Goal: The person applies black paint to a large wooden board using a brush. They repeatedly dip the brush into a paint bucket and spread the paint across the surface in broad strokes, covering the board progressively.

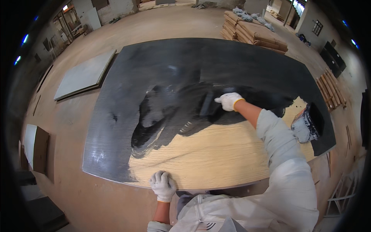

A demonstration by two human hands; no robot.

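Observation:
A large wood-grain board [216,149] lies before me, much of it coated in black paint [166,62], with a bare pale patch along the near side. My right hand [229,101], in a white glove with a yellow cuff, is closed on a dark flat scraper [206,103]. Its broad blade lies against the wet black coating near the board's middle; the handle is mostly hidden by the glove. At the near edge, my gloved left hand [163,186] rests with curled fingers on the board. A paint-smeared bucket [308,124] with a black inside stands on the right end.
A grey panel [85,73] lies beyond the board's left side, and a pale box-like piece [35,149] stands farther left. Brown wrapped packages [251,31] are stacked behind at right. More brown bundles [331,89] lie past the right end, above a white metal frame [344,193].

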